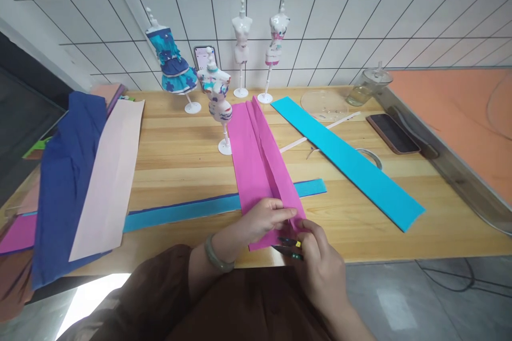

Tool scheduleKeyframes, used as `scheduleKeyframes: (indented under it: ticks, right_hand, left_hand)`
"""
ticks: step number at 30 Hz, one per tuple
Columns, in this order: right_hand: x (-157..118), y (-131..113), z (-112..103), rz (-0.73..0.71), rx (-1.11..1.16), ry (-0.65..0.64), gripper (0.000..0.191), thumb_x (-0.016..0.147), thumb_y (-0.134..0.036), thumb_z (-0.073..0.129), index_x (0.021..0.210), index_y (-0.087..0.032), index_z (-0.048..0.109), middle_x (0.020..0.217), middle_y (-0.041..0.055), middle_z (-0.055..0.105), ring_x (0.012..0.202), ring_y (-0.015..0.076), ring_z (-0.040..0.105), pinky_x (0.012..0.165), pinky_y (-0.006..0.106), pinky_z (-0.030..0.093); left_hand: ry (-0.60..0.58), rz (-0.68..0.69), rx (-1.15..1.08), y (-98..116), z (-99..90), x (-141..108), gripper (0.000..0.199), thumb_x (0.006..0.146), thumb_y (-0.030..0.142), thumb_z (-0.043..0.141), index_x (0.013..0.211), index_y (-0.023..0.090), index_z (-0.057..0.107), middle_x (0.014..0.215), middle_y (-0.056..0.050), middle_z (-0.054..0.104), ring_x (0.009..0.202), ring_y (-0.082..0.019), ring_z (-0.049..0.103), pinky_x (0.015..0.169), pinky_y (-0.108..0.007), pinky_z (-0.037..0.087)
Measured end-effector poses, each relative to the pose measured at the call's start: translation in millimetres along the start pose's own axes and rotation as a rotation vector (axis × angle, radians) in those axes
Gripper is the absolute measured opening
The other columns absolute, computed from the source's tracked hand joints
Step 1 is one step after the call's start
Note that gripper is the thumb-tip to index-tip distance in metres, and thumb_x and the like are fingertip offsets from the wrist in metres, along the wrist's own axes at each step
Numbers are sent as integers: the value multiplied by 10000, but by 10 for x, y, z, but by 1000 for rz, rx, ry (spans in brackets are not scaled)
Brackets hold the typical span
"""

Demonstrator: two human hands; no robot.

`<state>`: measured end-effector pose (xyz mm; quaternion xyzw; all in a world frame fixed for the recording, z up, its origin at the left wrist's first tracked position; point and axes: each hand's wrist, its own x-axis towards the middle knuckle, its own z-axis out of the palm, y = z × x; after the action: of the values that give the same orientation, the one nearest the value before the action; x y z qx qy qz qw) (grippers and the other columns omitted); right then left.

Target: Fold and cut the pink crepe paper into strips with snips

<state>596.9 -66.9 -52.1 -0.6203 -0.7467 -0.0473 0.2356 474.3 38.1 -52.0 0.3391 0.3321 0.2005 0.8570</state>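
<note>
Cloth (252, 170), bright pink, stretching toward me just right of the front mannequin (218, 88)! My right hand (322, 264) pinches its edge between thumb and finger, scissors (285, 251) jutting out beneath. My left hand (263, 220) lies across the fold; pressing or pinching, I can't tell. One blue strip (184, 214) runs under the cloth, nearer me than the mannequin.

2 hands (260, 221) touch a pink sheet (253, 165); 4 mannequins (241, 32) stand farther back
</note>
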Motion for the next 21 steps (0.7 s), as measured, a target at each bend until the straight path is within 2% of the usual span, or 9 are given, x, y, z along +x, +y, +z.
scheduleKeyframes:
  ticks: [4,10,13,17,21]
  right_hand:
    - [-3,23,-1,-31,56,24,172,786,-40,421,854,-192,462,1017,108,602,741,158,612,554,225,450]
    - [-23,-24,-36,-70,146,41,162,844,-53,393,870,-186,481,973,103,600,730,145,609,561,220,448]
    - [-48,-39,-35,-63,214,18,175,829,-33,401,886,-182,474,980,109,590,745,143,613,568,218,449]
    - [-93,-21,-48,-1,339,-24,218,781,0,438,866,-200,452,958,89,579,785,146,614,563,210,444]
    - [-171,76,-109,46,399,-100,221,782,-7,446,859,-214,446,949,68,568,826,148,601,631,228,449]
  left_hand:
    - [36,19,22,0,2,7,347,641,407,743,751,103,616,684,-18,580,660,-115,555,655,-256,420]
    - [177,94,9,76,13,9,316,650,399,732,705,130,575,595,33,523,562,-83,491,559,-221,384]
    - [177,134,-51,88,5,22,304,649,388,732,686,131,573,582,37,525,550,-85,486,556,-226,389]
    - [154,152,-91,81,-9,30,314,642,391,734,731,117,610,637,3,570,631,-126,544,608,-255,416]
    - [129,110,-9,100,12,-5,332,624,391,743,596,128,542,565,28,514,550,-93,480,563,-249,385]
